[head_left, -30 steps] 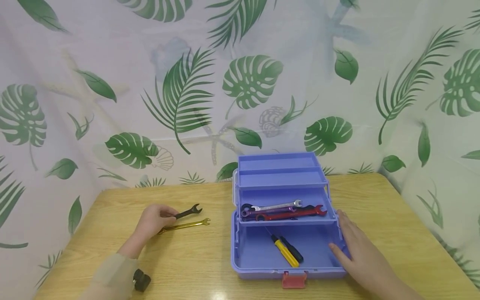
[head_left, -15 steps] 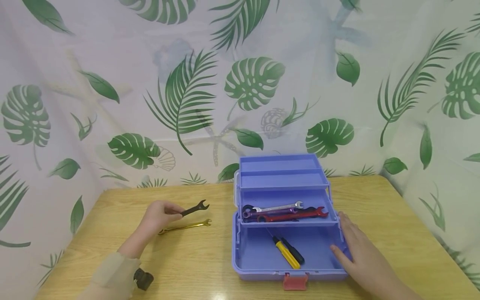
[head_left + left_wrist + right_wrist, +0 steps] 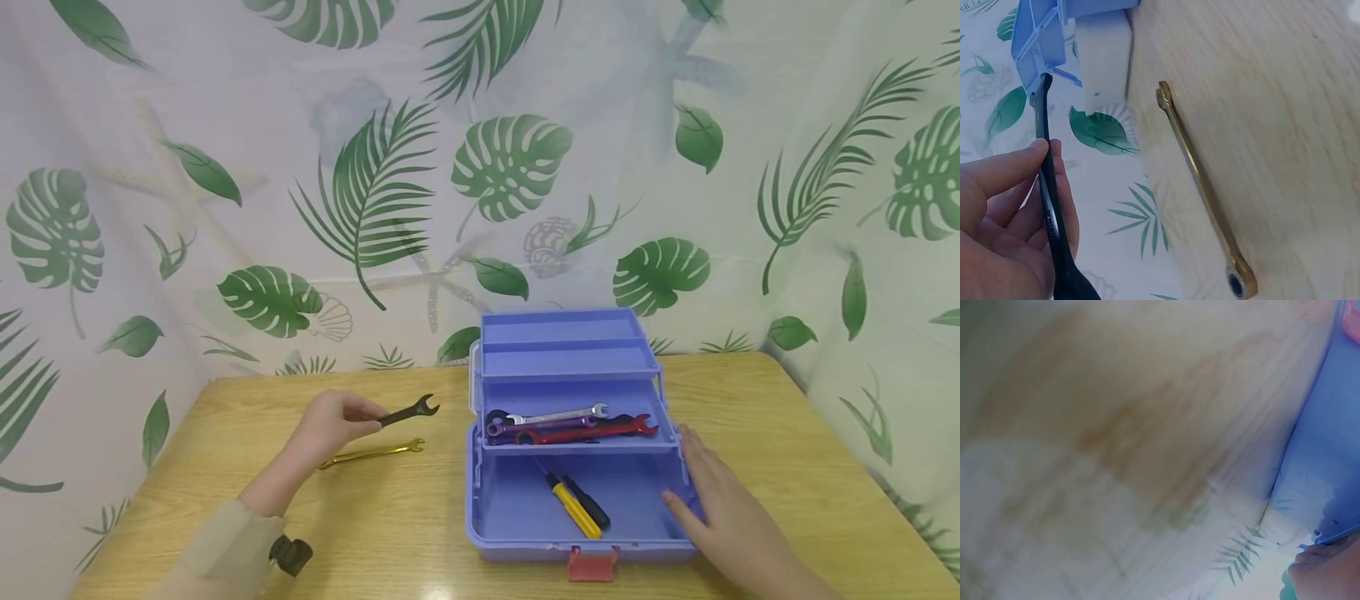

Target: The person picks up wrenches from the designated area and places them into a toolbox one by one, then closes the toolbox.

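My left hand (image 3: 330, 429) pinches a black wrench (image 3: 1051, 206) between thumb and fingers, its open-ended jaw pointing toward the box. The wrench is raised off the table. Below it a gold wrench (image 3: 372, 452) lies on the wood; the left wrist view shows its ring end nearest. On the right, my right hand (image 3: 723, 508) rests with extended fingers against the right side of a blue-purple toolbox (image 3: 585, 548). In the toolbox's middle tray lie several wrenches, among them a silver one (image 3: 566, 413), a purple one (image 3: 542, 426) and a red one (image 3: 600, 430).
A yellow-handled screwdriver (image 3: 576, 510) and a black-handled one (image 3: 590, 505) lie in the toolbox bottom. Its upper tray (image 3: 562, 358) stands raised at the back. A pink latch (image 3: 591, 565) hangs at the front. A leaf-patterned cloth (image 3: 420, 192) hangs behind the wooden table (image 3: 397, 533).
My left hand has lifted the black wrench off the table and carried it up and to the right. The gold wrench and my right hand have stayed in place.
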Demonstrator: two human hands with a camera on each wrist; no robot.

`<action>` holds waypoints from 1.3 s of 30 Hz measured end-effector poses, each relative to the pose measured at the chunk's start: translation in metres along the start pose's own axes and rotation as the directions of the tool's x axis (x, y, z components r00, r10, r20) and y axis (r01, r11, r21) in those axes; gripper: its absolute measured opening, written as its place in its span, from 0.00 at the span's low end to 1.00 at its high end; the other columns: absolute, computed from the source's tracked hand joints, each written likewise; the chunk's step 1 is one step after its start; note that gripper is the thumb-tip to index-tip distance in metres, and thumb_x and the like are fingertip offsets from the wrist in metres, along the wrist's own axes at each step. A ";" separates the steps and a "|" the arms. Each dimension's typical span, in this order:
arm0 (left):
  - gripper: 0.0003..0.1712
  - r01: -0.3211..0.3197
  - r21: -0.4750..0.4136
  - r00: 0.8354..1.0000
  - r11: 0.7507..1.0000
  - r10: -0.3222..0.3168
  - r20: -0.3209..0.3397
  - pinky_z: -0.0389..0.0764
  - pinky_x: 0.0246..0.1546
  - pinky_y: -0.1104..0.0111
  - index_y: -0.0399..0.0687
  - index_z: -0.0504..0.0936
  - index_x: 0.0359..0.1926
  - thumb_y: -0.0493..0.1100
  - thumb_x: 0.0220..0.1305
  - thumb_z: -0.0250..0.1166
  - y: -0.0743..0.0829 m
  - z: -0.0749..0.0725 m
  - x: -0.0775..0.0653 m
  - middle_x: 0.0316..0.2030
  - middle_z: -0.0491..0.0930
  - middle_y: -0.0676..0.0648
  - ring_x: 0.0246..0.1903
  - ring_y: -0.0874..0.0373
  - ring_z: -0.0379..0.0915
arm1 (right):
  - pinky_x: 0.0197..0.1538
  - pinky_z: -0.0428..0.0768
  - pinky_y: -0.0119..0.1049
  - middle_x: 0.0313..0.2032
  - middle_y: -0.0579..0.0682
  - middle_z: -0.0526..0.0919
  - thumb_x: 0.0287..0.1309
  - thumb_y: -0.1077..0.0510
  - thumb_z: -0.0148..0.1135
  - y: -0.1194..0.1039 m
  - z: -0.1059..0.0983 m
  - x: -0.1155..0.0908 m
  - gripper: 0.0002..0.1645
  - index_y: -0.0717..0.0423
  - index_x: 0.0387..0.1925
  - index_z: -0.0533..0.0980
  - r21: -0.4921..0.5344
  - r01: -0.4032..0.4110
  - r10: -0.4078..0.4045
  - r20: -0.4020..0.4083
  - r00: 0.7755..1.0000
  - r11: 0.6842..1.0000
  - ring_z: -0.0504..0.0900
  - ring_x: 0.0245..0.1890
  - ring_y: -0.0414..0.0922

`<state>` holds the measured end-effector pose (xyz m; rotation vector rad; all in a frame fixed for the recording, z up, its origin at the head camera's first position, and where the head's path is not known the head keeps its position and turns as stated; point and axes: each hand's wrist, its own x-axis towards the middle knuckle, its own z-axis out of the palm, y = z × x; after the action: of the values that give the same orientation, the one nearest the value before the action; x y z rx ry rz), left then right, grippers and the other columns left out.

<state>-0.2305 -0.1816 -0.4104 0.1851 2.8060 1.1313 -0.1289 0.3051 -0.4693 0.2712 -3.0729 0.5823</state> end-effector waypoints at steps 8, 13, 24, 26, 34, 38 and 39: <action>0.07 -0.020 -0.005 1.000 1.000 0.021 0.019 0.88 0.52 0.53 0.42 0.93 0.44 0.35 0.67 0.73 0.022 0.002 0.003 0.42 0.92 0.43 0.44 0.49 0.88 | 0.73 0.65 0.74 0.79 0.75 0.56 0.76 0.41 0.60 0.002 0.002 0.000 0.55 0.72 0.82 0.47 0.000 0.010 -0.010 -0.018 1.000 1.000 0.61 0.76 0.76; 0.07 -0.049 0.003 0.998 0.999 0.049 0.030 0.89 0.49 0.55 0.41 0.93 0.44 0.34 0.67 0.73 0.035 0.005 0.004 0.42 0.92 0.42 0.43 0.50 0.88 | 0.72 0.66 0.74 0.79 0.75 0.56 0.75 0.42 0.60 0.003 0.002 0.000 0.55 0.72 0.82 0.48 0.006 0.015 -0.015 -0.023 1.000 1.000 0.61 0.76 0.75; 0.07 -0.126 -0.031 0.989 0.992 0.128 0.079 0.89 0.47 0.60 0.39 0.93 0.44 0.32 0.66 0.73 0.057 0.022 0.012 0.41 0.93 0.41 0.41 0.51 0.89 | 0.72 0.66 0.74 0.79 0.74 0.57 0.75 0.43 0.62 0.004 0.003 -0.001 0.54 0.71 0.82 0.48 0.027 0.032 -0.030 -0.051 0.998 0.999 0.61 0.76 0.75; 0.07 -0.152 -0.036 0.984 0.988 0.155 0.087 0.90 0.47 0.61 0.39 0.93 0.44 0.32 0.66 0.73 0.059 0.025 0.014 0.41 0.93 0.41 0.41 0.51 0.90 | 0.72 0.66 0.74 0.79 0.74 0.57 0.74 0.44 0.62 0.005 0.003 -0.002 0.53 0.71 0.82 0.49 0.038 0.043 -0.040 -0.070 0.997 0.998 0.62 0.76 0.75; 0.07 -0.222 -0.042 0.967 0.974 0.225 0.115 0.88 0.45 0.65 0.39 0.93 0.43 0.32 0.64 0.74 0.073 0.040 0.025 0.40 0.93 0.42 0.39 0.54 0.90 | 0.71 0.67 0.74 0.79 0.73 0.57 0.74 0.44 0.62 0.005 0.004 -0.003 0.54 0.70 0.82 0.48 0.051 0.044 -0.041 -0.072 0.997 0.998 0.62 0.76 0.74; 0.07 -0.259 -0.026 0.956 0.965 0.261 0.132 0.88 0.43 0.67 0.40 0.93 0.43 0.32 0.64 0.74 0.082 0.045 0.029 0.40 0.93 0.43 0.39 0.55 0.90 | 0.72 0.66 0.74 0.80 0.73 0.57 0.74 0.44 0.62 0.005 0.003 -0.003 0.54 0.70 0.82 0.47 0.048 0.034 -0.032 -0.056 0.998 0.998 0.62 0.76 0.75; 0.07 -0.271 -0.024 0.953 0.962 0.271 0.135 0.88 0.43 0.68 0.40 0.93 0.43 0.32 0.64 0.74 0.085 0.046 0.030 0.40 0.93 0.42 0.40 0.54 0.90 | 0.72 0.66 0.74 0.80 0.73 0.57 0.74 0.44 0.62 0.005 0.003 -0.002 0.54 0.71 0.82 0.48 0.047 0.035 -0.033 -0.055 0.998 0.998 0.62 0.76 0.75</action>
<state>-0.2470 -0.0846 -0.3861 0.6405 2.7134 1.1266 -0.1272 0.3085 -0.4741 0.3020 -2.9989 0.6513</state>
